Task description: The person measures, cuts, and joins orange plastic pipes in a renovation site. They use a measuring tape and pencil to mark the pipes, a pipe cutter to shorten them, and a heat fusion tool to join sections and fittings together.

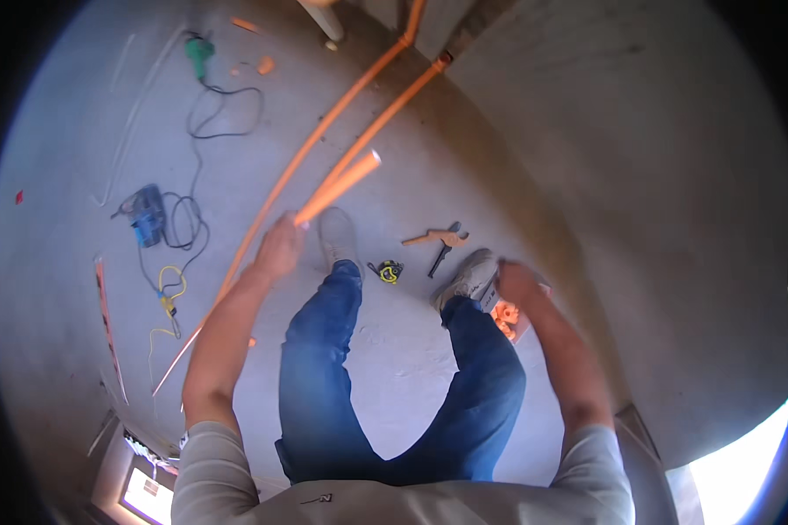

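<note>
My left hand (278, 247) is closed around the near end of a short orange pipe (346, 185), which slants up and away to the right with its open end pale. My right hand (518, 283) is beside my right shoe (470, 278), over a small box of orange pipe fittings (505, 317); its fingers are blurred and partly hidden, so what they touch does not show. Between my feet lies a yellow and black tape measure (387, 270). Just beyond it is an orange hand tool with dark handles (446, 240), perhaps a pipe cutter.
Two long orange pipes (320, 131) run along the floor to the wall at the top. Left of them lie a blue power tool (149, 215), a green power tool (200, 56), loose cables (197, 157) and a reddish level-like strip (109, 328). A bare wall (657, 192) rises at right.
</note>
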